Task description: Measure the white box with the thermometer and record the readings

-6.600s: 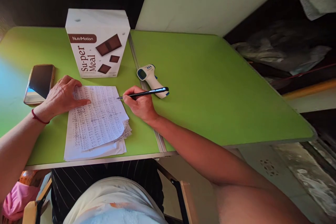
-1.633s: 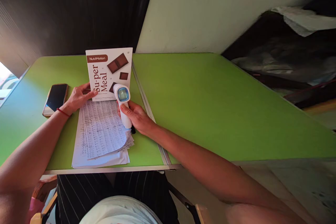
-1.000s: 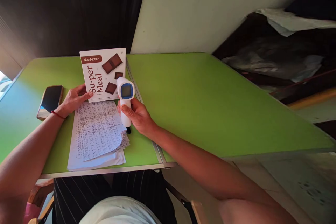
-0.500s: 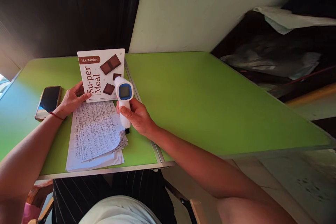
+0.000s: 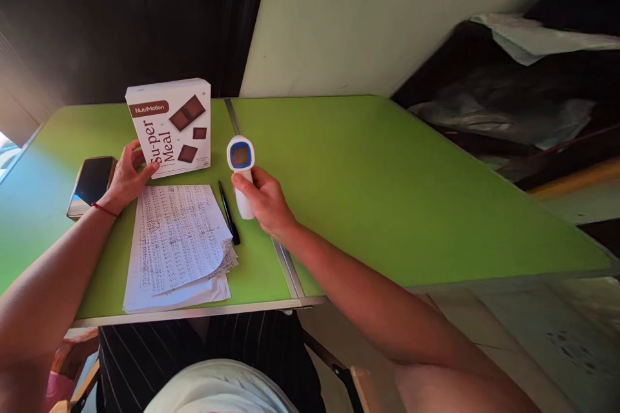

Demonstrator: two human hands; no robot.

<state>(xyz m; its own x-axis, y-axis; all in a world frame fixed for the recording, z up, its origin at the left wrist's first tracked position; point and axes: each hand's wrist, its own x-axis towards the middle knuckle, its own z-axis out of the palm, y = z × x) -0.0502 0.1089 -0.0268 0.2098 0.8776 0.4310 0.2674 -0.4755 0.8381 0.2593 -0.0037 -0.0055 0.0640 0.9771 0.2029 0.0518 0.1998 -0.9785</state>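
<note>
My left hand (image 5: 130,174) grips the lower left edge of a white box (image 5: 186,171), its thumb on the front face. The box stands upright near the back of the table, with "NutriMotion Su-per Meal" and brown chocolate pieces printed on it. In my right hand (image 5: 265,200) is a white infrared thermometer (image 5: 245,197), held by its handle. Its blue-framed screen faces me, and it is to the right of the box, apart from it. Below the box lies a stack of handwritten sheets (image 5: 179,239), with a black pen (image 5: 227,213) along its right side.
A smartphone (image 5: 94,181) lies left of my left hand on the green table (image 5: 387,193). A metal seam (image 5: 289,268) crosses the tabletop. Behind rise a dark panel (image 5: 145,13) and a pale wall (image 5: 339,19). Crumpled plastic (image 5: 508,110) sits on a dark shelf at right.
The thermometer has moved right, away from the box front, uncovering the pen. The box has shifted left and slightly back, turned so its top shows, with my left hand still on it.
</note>
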